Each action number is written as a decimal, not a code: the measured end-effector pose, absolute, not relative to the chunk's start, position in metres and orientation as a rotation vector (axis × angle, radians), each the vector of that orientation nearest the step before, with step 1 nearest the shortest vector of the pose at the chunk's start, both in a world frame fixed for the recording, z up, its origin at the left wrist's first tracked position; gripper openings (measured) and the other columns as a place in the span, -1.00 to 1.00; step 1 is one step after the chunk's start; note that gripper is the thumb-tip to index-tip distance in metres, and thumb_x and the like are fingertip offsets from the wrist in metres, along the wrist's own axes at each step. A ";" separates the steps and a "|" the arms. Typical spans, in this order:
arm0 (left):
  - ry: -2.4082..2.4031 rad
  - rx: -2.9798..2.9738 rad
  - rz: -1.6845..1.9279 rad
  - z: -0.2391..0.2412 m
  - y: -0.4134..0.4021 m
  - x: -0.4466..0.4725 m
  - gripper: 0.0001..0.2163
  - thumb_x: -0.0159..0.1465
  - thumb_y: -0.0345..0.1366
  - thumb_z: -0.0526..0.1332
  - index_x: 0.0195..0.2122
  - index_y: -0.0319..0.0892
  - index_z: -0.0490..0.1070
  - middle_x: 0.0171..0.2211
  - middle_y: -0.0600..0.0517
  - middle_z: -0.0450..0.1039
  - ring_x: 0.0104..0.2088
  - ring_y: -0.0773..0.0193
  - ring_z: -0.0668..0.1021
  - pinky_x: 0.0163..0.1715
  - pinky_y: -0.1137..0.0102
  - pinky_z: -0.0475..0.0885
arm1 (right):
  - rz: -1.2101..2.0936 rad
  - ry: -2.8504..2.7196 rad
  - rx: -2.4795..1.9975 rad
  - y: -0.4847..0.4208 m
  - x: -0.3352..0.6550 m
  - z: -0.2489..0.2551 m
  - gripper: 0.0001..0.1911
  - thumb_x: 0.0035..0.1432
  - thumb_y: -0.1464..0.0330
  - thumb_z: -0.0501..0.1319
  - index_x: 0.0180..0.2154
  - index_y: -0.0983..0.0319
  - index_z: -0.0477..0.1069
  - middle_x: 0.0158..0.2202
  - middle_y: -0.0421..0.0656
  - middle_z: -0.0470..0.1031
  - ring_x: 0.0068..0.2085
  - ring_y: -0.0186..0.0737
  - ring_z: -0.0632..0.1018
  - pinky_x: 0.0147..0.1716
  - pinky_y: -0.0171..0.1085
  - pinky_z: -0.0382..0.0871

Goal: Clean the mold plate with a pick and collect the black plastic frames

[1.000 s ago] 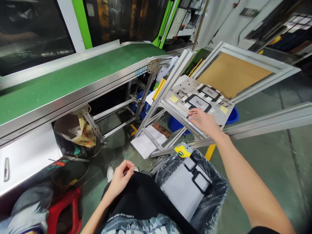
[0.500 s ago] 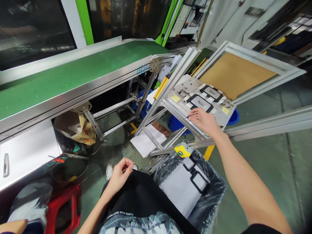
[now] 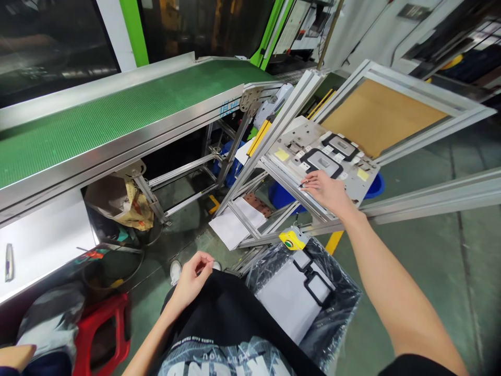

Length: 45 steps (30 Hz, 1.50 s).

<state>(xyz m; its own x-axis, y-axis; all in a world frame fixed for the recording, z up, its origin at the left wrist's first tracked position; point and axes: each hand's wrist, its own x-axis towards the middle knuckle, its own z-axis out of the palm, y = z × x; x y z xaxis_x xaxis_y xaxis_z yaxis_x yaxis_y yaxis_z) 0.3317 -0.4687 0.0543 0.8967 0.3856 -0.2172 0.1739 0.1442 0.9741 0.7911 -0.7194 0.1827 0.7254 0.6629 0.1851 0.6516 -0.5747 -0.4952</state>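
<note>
At two o'clock, right hand (image 3: 326, 191) rests on the metal plate (image 3: 291, 143), fingers pinching a small dark pin (image 3: 301, 185); left hand (image 3: 191, 280), fingers loosely curled, holds nothing visible.

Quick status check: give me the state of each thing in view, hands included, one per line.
Right hand: stretched out, fingertips on the metal plate, pinching a small dark tool.
Left hand: loosely curled, resting on the knee, holding nothing visible.
Black frames: two seated on the plate.
Green belt: bare.
Lined bin: open, with white sheets and black frames inside.
Red stool: upright on the floor.
</note>
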 end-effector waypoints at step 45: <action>0.482 1.446 0.169 0.055 -0.468 0.331 -0.66 0.47 0.05 0.29 -0.10 -0.16 0.51 -0.27 0.03 0.49 -0.26 0.23 0.55 -0.18 0.36 0.44 | 0.011 -0.841 -2.377 -0.719 0.792 0.182 -0.72 0.19 0.36 0.19 -0.05 0.10 0.25 -0.09 -0.12 0.66 -0.05 -0.03 0.72 0.11 0.12 0.67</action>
